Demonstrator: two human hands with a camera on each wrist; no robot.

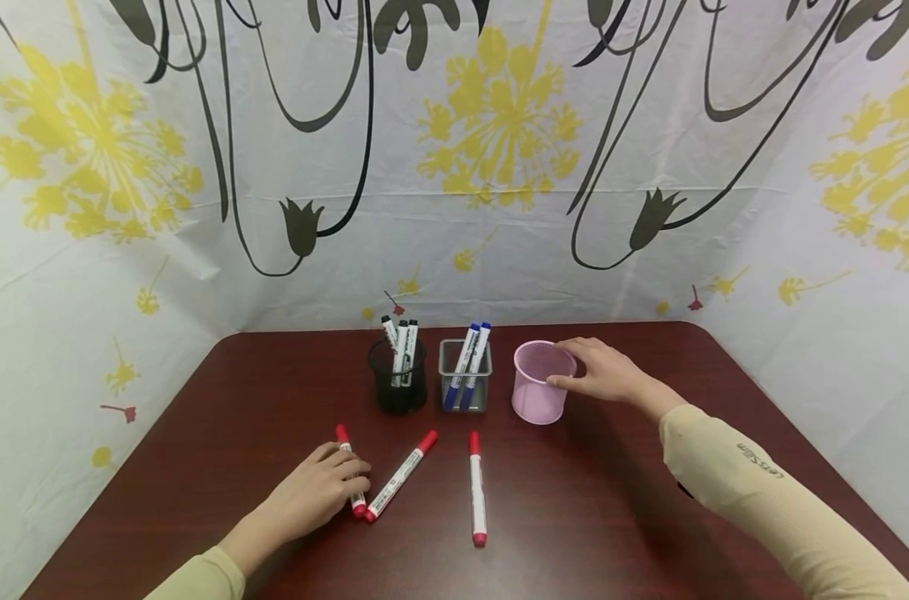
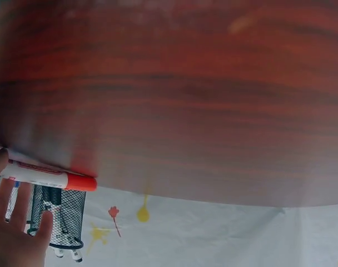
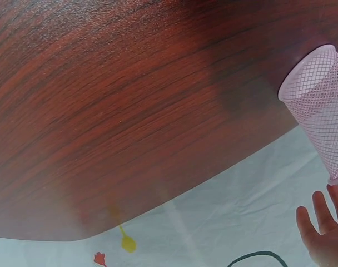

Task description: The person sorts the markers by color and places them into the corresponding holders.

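Note:
My left hand (image 1: 315, 492) is over the leftmost red marker (image 1: 344, 437), which lies on the table. In the left wrist view, the thumb and fingers lie on either side of that red marker (image 2: 41, 175) and pinch it. A second red marker (image 1: 402, 477) lies slantwise just right of the hand, and a third red marker (image 1: 477, 492) lies farther right. My right hand (image 1: 604, 372) holds the upright pink mesh pen cup (image 1: 536, 400) at the right of its rim, thumb on the near side, fingers on the far side. The right wrist view leaves its thumb out.
Behind the markers stand a black mesh cup (image 1: 390, 392) holding several black-capped markers (image 1: 402, 354) and a grey mesh holder (image 1: 484, 392) with two blue markers (image 1: 465, 367). A patterned cloth (image 1: 394, 225) hangs behind the brown table (image 1: 289, 383).

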